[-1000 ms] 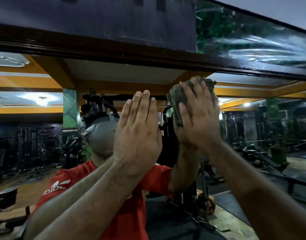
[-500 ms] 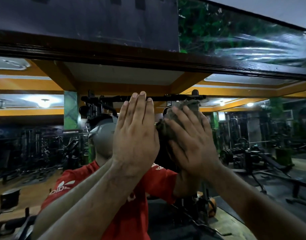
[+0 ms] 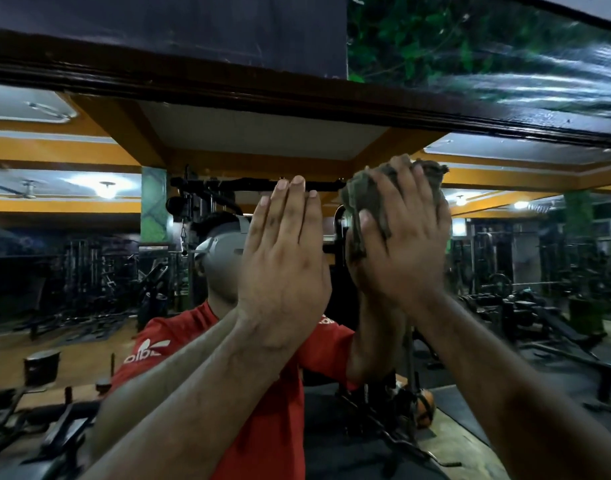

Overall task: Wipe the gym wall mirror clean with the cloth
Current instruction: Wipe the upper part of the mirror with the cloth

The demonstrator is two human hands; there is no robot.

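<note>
head view: the right hand (image 3: 406,244) presses a crumpled grey-brown cloth (image 3: 363,199) flat against the mirror (image 3: 89,265), close under the mirror's dark wooden top frame (image 3: 228,88). its grip is a spread palm with the fingers curled lightly over the wad, so the cloth is trapped between palm and glass; bits of it bulge out past the fingertips toward the top frame and out past the thumb side, toward the other hand. the left hand (image 3: 283,271) stands just beside it on the left, fingers straight, together and pointing up, holding nothing; it looks to be laid flat on the glass as a brace, though actual contact cannot be told from this angle. the two hands are near each other but apart, with a narrow strip of glass between them.

the relation that matters: the cloth sits already at the grip, high on the mirror, so uncleaned glass lies mostly below it and out toward the right edge, with very little left above before the top frame. the right hand is the one on the cloth and the nearer to that right-hand stretch; a stroke leftward would run into the left hand. the mirror's long axis runs side to side, which would suit horizontal or downward passes.
</note>
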